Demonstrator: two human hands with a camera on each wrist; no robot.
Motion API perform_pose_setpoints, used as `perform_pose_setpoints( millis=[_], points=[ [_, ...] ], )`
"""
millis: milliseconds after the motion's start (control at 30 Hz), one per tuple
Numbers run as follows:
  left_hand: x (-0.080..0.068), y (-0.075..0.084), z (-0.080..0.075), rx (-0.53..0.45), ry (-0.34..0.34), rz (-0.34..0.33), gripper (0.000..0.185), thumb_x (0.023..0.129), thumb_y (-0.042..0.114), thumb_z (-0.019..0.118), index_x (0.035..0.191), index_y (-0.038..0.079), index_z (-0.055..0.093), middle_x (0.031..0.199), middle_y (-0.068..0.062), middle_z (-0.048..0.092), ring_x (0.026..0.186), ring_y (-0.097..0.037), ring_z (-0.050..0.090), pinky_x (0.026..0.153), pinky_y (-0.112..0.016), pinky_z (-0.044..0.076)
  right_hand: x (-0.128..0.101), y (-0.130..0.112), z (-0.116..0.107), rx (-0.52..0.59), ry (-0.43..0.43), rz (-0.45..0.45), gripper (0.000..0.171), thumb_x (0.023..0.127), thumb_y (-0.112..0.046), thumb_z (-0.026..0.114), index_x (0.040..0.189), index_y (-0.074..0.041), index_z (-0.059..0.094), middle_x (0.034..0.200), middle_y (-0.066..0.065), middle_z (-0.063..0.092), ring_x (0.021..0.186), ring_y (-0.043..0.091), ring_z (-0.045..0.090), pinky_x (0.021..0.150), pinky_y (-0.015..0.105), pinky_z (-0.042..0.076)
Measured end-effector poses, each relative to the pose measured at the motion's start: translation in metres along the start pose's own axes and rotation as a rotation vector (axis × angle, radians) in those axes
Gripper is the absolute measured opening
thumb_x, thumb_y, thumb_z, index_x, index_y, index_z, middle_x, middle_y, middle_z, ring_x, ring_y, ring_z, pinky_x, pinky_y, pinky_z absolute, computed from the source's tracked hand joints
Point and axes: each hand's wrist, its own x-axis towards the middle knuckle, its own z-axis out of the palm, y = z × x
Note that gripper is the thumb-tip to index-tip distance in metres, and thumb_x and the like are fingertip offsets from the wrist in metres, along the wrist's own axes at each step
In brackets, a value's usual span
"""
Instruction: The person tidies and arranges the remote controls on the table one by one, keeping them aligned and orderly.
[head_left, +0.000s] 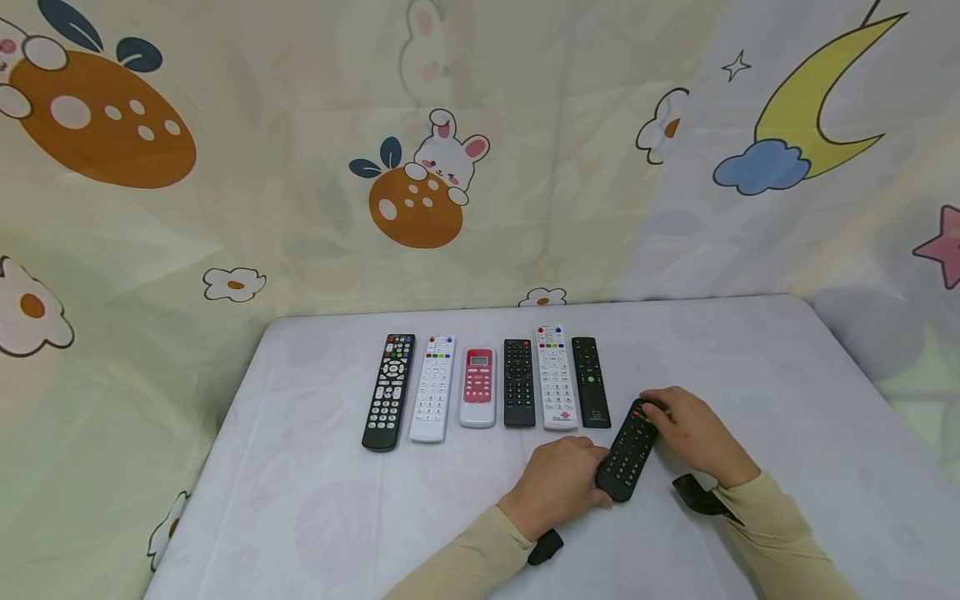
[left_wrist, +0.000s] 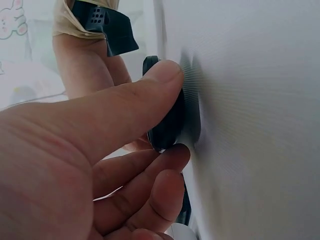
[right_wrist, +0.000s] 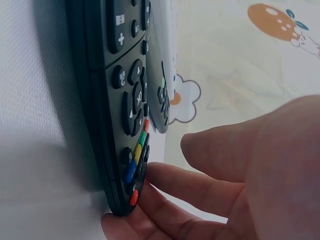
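Observation:
A black remote control (head_left: 628,450) with rows of dark buttons slants between the two hands, close over the white tabletop. My left hand (head_left: 564,483) grips its near end, with the thumb (left_wrist: 162,75) on one side and the fingers at the other. At the far end, my right hand (head_left: 693,433) holds the remote with its fingertips. The right wrist view shows those fingers (right_wrist: 185,190) around the end with the red button, while the thumb stands a little off the buttons. Coloured keys and an OK pad show on the remote's face (right_wrist: 135,105).
Left of the hands several remotes lie in a row: black (head_left: 388,392), white (head_left: 432,390), white with a red panel (head_left: 477,387), black (head_left: 519,383), white (head_left: 557,379) and black (head_left: 591,383). Behind the white-covered table (head_left: 315,500) hangs a patterned cloth (head_left: 525,167).

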Motion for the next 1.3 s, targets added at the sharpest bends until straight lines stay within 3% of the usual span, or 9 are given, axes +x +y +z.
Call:
perform_pose_setpoints(
  millis=[533,1300],
  points=[
    [0.002,0.003,0.000,-0.006,0.021,0.005,0.043,0.070,0.041,0.091,0.105,0.020,0.076,0.080,0.013,0.063,0.068,0.004,0.050,0.053,-0.015,0.035,0.003,0.006,-0.001,-0.010,0.004,0.009,0.034,0.105,-0.012,0.050,0.126,0.013,0.061,0.120,0.032,0.061,0.111,0.046,0.059,0.088,0.059,0.048],
    [0.011,0.008,-0.001,-0.012,0.059,-0.006,0.044,0.071,0.043,0.090,0.105,0.019,0.076,0.082,0.012,0.065,0.068,0.002,0.052,0.054,-0.014,0.036,0.010,0.003,-0.014,0.000,0.011,0.003,0.034,0.106,-0.013,0.048,0.126,0.012,0.061,0.118,0.032,0.061,0.098,0.036,0.062,0.079,0.052,0.050]
  ],
)
